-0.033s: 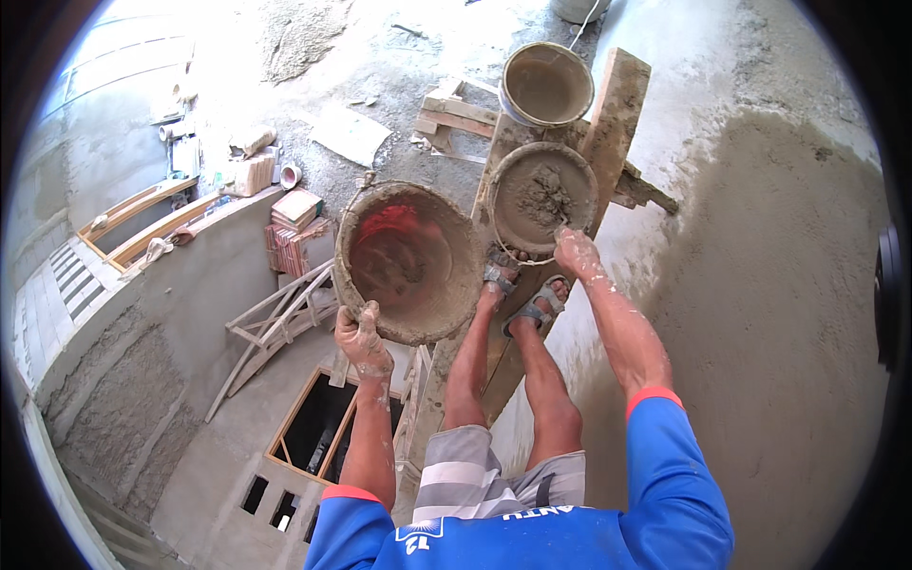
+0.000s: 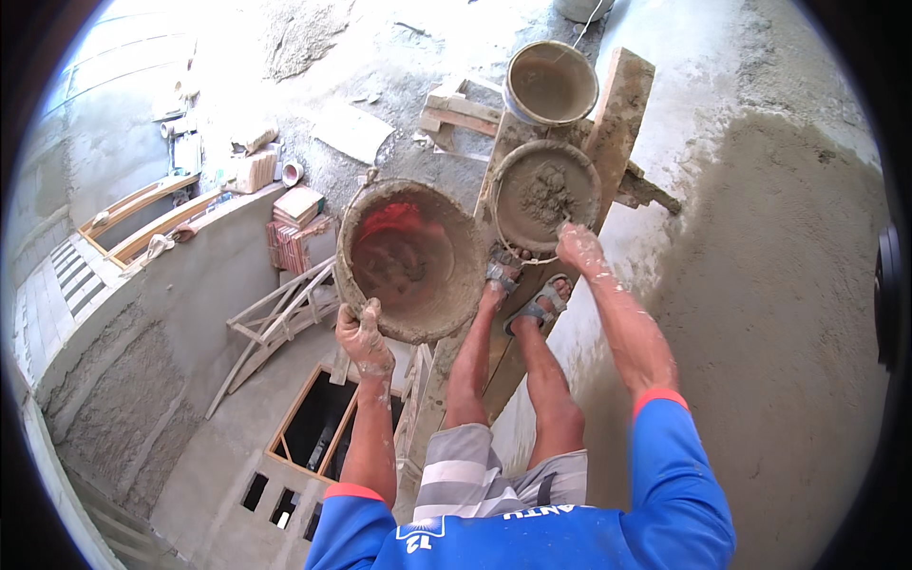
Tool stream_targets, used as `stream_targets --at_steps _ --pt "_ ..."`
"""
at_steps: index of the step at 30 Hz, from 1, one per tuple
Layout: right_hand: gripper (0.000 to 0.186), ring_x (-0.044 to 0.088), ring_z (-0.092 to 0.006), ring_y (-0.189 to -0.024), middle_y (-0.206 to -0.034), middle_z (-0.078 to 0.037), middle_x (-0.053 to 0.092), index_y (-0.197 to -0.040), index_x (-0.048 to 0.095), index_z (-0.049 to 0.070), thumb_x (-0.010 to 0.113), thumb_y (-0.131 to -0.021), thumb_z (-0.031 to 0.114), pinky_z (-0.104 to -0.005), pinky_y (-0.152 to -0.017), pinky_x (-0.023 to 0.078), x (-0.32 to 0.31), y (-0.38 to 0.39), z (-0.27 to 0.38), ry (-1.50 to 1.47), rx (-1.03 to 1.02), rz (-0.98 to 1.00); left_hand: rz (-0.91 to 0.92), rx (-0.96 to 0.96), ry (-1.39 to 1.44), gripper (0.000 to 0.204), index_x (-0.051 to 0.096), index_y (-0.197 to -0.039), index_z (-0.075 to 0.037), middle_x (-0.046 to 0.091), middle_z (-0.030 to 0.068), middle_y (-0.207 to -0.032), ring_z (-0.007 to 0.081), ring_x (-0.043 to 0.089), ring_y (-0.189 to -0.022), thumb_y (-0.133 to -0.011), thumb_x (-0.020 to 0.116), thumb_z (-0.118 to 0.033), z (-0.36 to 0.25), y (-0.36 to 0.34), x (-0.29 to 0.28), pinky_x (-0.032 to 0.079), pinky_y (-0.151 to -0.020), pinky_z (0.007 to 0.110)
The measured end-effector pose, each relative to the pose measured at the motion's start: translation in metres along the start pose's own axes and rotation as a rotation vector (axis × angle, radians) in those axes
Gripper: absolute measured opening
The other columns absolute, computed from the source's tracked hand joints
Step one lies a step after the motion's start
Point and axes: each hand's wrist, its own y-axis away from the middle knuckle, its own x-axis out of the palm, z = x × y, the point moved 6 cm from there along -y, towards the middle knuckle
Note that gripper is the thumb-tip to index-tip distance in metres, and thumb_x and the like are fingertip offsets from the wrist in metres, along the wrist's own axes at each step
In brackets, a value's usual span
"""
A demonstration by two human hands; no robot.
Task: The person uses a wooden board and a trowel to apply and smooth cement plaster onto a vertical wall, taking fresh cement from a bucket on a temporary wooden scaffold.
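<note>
My left hand [image 2: 364, 340] is closed on the near rim of a wide, mortar-caked bucket [image 2: 451, 280], held tilted left of the plank. Its reddish inside shows, with some wet mortar at the bottom. My right hand [image 2: 580, 249] is closed at the near right rim of a smaller round bucket [image 2: 505, 223] on the planks. What its fingers grip is hidden. A lump of grey mortar [image 2: 548, 193] lies in that bucket, and a thin wire handle [image 2: 532, 261] hangs along its near side.
I stand in sandals on a raised wooden plank [image 2: 617, 104]. Beyond the smaller bucket stands another bucket [image 2: 515, 100] of murky liquid. Wet plaster covers the wall [image 2: 769, 285] at right. Down left are a framed floor opening [image 2: 318, 418], wooden trusses [image 2: 280, 318] and stacked tiles [image 2: 290, 242].
The view has shifted very slightly. Both hands keep the same places at the two buckets, and nothing else has visibly moved.
</note>
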Motion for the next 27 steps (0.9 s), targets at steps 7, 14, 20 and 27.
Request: stream_targets --at_steps 7,14,20,27 --pt "0.026 0.063 -0.0465 -0.087 -0.088 -0.031 0.064 -0.102 0.054 -0.003 0.046 -0.08 0.008 -0.0546 -0.078 0.05 -0.042 0.024 0.051 -0.165 0.165 0.0 -0.061 -0.019 -0.047 0.019 0.051 -0.073 -0.01 0.048 -0.008 -0.071 0.0017 0.04 -0.066 -0.082 0.066 -0.002 -0.001 0.001 -0.041 0.034 -0.061 0.02" --pt "0.025 0.064 -0.0435 -0.088 -0.086 -0.029 0.065 -0.099 0.058 -0.003 0.049 -0.081 0.011 -0.0506 -0.078 0.052 -0.032 0.009 0.079 -0.07 0.023 0.075 0.04 -0.003 -0.011 0.008 0.061 -0.092 -0.004 0.064 -0.0004 -0.087 0.0053 0.057 -0.078 -0.085 0.062 -0.002 0.006 -0.008 -0.052 0.046 -0.075 0.022" --pt "0.023 0.064 -0.0414 -0.091 -0.094 -0.027 0.065 -0.099 0.057 0.001 0.047 -0.081 0.011 -0.0492 -0.078 0.052 -0.026 0.011 0.045 0.124 0.01 0.246 0.088 -0.013 0.072 0.01 0.057 -0.082 -0.007 0.057 -0.0043 -0.078 0.0034 0.048 -0.07 -0.08 0.064 0.001 0.002 -0.025 -0.01 0.04 -0.065 0.021" --pt "0.05 0.062 -0.0417 -0.084 -0.098 -0.022 0.063 -0.131 0.047 0.011 0.053 -0.081 0.012 -0.0518 -0.075 0.05 -0.199 0.148 0.124 -0.24 -0.118 0.011 0.147 0.021 0.004 0.019 0.052 -0.071 -0.009 0.047 -0.0083 -0.067 0.0011 0.038 -0.061 -0.078 0.069 -0.005 -0.039 -0.022 0.001 0.032 -0.054 0.019"
